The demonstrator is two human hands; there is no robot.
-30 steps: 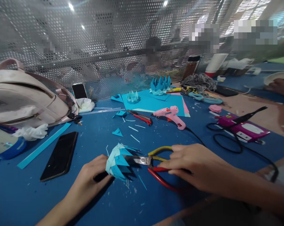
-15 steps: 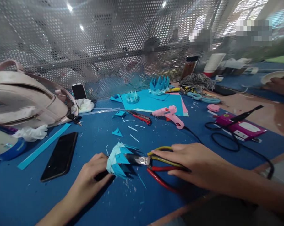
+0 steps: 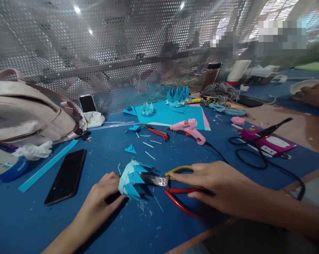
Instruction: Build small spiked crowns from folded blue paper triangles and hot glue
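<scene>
My left hand is closed on the left side of a blue folded-paper crown, which lies tipped so its points face right. In my right hand are scissors with one yellow and one red handle. Their blades reach in among the crown's points; the tips are hidden by the paper, so I cannot tell whether they touch it. Thin paper offcuts lie around the crown, and a small folded blue triangle rests just beyond it.
A pink glue gun, a red utility knife and blue sheets bearing two more crowns lie farther back. A black phone and a pale backpack are at left, a magenta power strip at right. Another person's hand holds a white dish.
The view has shifted very slightly. Both hands, the crown and the scissors keep practically the same positions relative to each other.
</scene>
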